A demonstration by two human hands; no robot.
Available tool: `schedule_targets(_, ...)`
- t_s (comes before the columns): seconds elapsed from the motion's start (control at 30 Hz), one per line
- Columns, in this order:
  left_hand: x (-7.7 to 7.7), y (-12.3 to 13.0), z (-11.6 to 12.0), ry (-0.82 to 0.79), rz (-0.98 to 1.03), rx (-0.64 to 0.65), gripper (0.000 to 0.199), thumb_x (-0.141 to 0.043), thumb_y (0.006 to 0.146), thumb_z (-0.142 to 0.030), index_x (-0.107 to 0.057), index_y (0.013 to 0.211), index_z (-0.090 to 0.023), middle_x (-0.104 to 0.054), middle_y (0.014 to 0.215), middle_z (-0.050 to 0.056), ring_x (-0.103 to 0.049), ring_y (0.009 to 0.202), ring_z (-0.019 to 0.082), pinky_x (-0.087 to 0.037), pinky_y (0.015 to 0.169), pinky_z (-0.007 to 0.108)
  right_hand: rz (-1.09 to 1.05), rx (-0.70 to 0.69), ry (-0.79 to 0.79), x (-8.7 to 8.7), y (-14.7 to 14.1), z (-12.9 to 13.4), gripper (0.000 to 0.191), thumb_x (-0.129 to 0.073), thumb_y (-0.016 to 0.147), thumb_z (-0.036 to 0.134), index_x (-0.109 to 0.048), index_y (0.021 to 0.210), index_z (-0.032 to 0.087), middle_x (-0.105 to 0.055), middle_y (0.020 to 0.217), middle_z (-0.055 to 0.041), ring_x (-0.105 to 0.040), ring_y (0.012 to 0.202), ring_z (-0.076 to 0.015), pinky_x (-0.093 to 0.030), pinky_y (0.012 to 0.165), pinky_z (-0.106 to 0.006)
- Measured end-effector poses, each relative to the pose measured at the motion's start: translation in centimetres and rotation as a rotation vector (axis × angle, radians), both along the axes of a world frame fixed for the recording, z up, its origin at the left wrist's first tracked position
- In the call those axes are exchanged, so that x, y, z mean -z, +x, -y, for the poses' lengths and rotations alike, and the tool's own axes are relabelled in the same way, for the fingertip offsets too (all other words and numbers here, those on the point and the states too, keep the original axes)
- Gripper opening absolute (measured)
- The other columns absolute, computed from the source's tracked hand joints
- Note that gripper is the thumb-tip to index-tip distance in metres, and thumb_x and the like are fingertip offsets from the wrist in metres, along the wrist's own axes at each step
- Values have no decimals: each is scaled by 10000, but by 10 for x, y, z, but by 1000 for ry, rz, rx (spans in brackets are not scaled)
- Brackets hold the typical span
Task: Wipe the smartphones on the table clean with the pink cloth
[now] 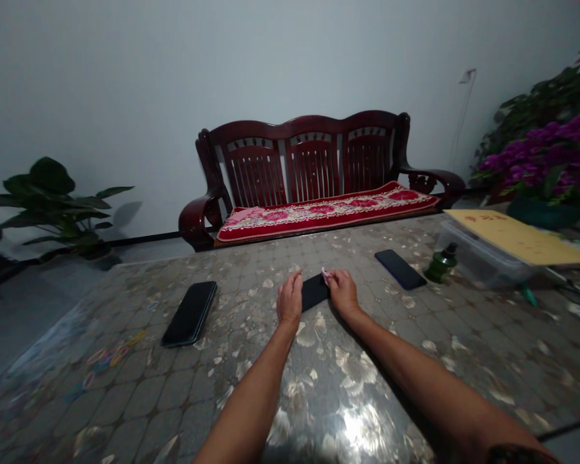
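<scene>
A black smartphone (314,293) lies on the table in front of me, its middle showing between my hands. My left hand (290,299) grips its left end, fingers bent around the edge. At the right end, my right hand (344,293) pinches a small pinkish-white scrap (325,277), perhaps cloth or tissue, against the phone. Most of that scrap is hidden by the fingers. To the left rests another dark phone (190,314). A third phone (399,269), dark blue at its edge, lies to the right.
The table (251,361) has a patterned, shiny cover. Colourful bands (111,357) lie at left. A green pump bottle (441,263) stands by a clear plastic box (483,254) with yellow card (517,235) on top. Behind is a wooden bench (309,161); purple flowers (546,158) are at right.
</scene>
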State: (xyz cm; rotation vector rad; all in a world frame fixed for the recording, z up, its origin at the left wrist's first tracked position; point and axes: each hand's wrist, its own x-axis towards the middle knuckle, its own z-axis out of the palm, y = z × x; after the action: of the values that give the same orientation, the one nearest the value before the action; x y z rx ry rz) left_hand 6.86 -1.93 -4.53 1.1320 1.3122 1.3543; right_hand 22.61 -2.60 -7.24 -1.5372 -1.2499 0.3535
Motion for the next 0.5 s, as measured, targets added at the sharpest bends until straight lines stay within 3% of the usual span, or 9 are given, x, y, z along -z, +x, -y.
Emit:
schedule_targets(0.13, -6, 0, 4, -9, -130, 18, 179, -672, 858, -295, -777, 1002, -307, -766, 1140, 37, -562, 1285, 296, -257, 1229, 419, 27, -12, -8, -4, -2, 2, 182, -539, 833, 195, -713, 786, 222, -666, 866, -72, -592, 899, -244, -463, 838, -343)
schedule_targets(0.5, -10, 2, 7, -27, -166, 16, 129, -698, 840, -287, -772, 943, -310, -759, 1154, 51, -533, 1327, 310, -214, 1235, 441, 65, -32, 9, -9, -6, 6, 181, -541, 860, 208, -689, 759, 229, -656, 848, -65, -577, 892, -238, -455, 836, -338)
